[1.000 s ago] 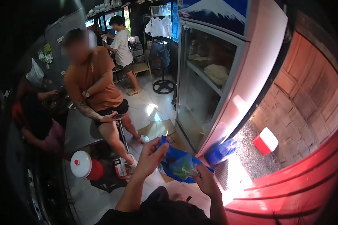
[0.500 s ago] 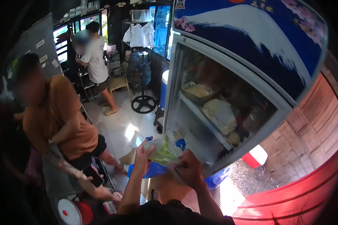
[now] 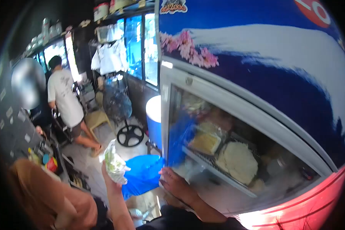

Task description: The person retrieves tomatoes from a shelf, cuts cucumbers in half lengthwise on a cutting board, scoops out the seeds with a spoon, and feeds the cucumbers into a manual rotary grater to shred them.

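In my left hand [image 3: 110,179] is a clear plastic bag [image 3: 115,164] with something green and pale inside, held up at the lower middle. A blue plastic bag [image 3: 142,174] hangs between my hands, its right edge pinched in my right hand [image 3: 173,182]. Just beyond my right hand stands a glass-door fridge [image 3: 218,82], its door closed. Behind the glass sit a tray of yellowish food [image 3: 205,142] and a large pale bundle [image 3: 237,162].
A person in a white shirt [image 3: 67,97] stands at the back left. Another in an orange-brown top [image 3: 53,195] is close at lower left. A black-based fan [image 3: 130,135], a chair [image 3: 97,118] and a blue-white drum [image 3: 154,122] stand beyond my hands.
The view has turned right and come nearer the fridge. My left hand has raised the clear bag away from my right hand, and the blue bag is now spread between them.
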`<control>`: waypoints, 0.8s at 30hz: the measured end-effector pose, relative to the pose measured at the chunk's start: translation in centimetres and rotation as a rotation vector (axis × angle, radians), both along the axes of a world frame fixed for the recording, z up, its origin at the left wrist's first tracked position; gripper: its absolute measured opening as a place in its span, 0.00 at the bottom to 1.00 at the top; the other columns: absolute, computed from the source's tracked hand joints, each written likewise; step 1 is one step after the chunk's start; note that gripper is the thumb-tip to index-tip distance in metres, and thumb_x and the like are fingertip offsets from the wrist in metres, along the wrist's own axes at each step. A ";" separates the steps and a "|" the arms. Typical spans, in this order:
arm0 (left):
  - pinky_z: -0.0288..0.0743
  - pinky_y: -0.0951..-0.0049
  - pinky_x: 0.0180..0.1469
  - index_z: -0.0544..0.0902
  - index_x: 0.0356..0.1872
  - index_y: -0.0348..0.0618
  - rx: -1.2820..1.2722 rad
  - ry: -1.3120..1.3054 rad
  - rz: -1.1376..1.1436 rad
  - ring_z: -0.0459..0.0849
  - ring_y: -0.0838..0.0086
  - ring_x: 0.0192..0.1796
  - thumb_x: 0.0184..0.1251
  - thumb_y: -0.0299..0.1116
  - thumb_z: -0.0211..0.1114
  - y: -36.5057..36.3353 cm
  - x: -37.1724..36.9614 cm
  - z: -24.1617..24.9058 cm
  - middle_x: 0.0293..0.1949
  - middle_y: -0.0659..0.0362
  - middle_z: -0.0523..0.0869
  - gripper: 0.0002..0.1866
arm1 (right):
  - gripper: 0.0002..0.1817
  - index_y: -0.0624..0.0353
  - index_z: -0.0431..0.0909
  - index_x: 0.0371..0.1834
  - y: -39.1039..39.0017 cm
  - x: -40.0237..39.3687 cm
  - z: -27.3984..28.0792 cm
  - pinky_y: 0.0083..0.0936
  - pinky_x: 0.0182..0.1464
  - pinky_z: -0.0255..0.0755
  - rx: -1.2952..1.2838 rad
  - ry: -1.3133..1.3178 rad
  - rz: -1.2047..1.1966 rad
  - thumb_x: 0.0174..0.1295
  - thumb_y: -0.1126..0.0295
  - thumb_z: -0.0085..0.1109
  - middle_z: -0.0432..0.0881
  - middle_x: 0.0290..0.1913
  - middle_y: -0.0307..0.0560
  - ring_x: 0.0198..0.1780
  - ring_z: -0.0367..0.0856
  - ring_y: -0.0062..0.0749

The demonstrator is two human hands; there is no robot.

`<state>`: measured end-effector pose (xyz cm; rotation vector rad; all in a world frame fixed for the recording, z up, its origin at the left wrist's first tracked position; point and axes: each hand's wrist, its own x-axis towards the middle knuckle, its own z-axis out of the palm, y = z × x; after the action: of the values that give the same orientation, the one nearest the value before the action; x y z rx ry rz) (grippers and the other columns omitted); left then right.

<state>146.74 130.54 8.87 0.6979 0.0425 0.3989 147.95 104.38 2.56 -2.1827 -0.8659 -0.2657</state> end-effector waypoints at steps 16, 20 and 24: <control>0.79 0.64 0.54 0.68 0.73 0.41 0.587 -0.037 -0.060 0.80 0.66 0.57 0.76 0.49 0.51 9.4 23.9 -1.2 0.65 0.54 0.77 0.31 | 0.18 0.66 0.75 0.55 9.2 6.3 4.1 0.32 0.57 0.75 -1.171 -0.505 -0.680 0.62 0.72 0.53 0.75 0.54 0.57 0.50 0.81 0.36; 0.78 0.59 0.58 0.69 0.73 0.42 0.491 0.007 -0.435 0.80 0.62 0.60 0.77 0.53 0.49 14.6 26.2 -3.2 0.66 0.54 0.77 0.32 | 0.16 0.68 0.76 0.50 15.0 9.2 -6.3 0.30 0.25 0.83 -0.810 0.252 -0.883 0.59 0.73 0.56 0.75 0.59 0.64 0.28 0.88 0.40; 0.78 0.55 0.62 0.69 0.72 0.43 0.135 0.246 -1.025 0.80 0.59 0.63 0.79 0.57 0.47 20.0 28.7 -5.1 0.67 0.54 0.76 0.33 | 0.15 0.64 0.77 0.48 18.0 9.3 -7.4 0.29 0.23 0.80 -0.953 0.199 -1.150 0.58 0.73 0.58 0.75 0.56 0.58 0.24 0.83 0.33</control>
<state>175.48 150.56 3.77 0.8068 -0.1109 -0.6723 157.26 122.39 -4.82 -3.3102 0.6395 -0.1702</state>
